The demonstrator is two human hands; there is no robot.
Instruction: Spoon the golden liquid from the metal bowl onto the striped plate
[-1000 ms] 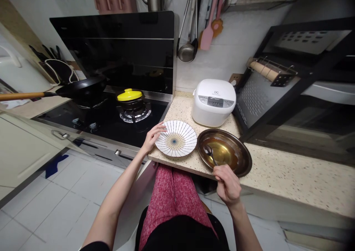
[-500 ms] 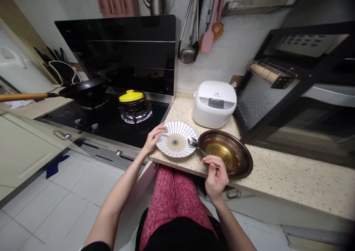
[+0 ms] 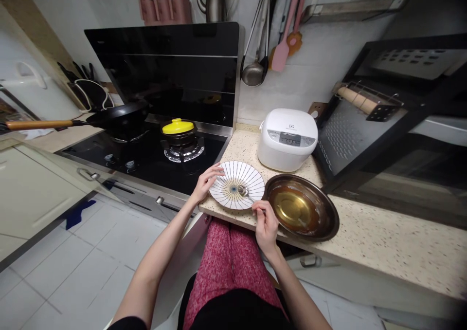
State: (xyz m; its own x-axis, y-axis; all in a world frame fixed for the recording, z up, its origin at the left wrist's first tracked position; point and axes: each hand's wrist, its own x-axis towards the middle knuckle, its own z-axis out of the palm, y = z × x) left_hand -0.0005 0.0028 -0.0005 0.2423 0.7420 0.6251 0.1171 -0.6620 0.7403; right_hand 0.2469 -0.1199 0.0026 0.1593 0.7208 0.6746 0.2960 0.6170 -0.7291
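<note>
Far left, stove [image 3: 155, 151] with a wooden-handled pan [image 3: 122, 118] and a yellow-lidded pot [image 3: 177, 127]. Next, left hand [image 3: 206, 184], loosely spread over the left rim of a striped plate [image 3: 231, 178]. Close to the front edge of the tabletop [image 3: 241, 142], so at risk of slipping if pushed or pressed hard. Over the plate, spoon [image 3: 243, 191], pinched by its handle in the right hand [image 3: 266, 225]; might drip if tilted. Just beside the plate, bowl [image 3: 327, 208], apparently with a little liquid: could slop if knocked by the right wrist.
</note>
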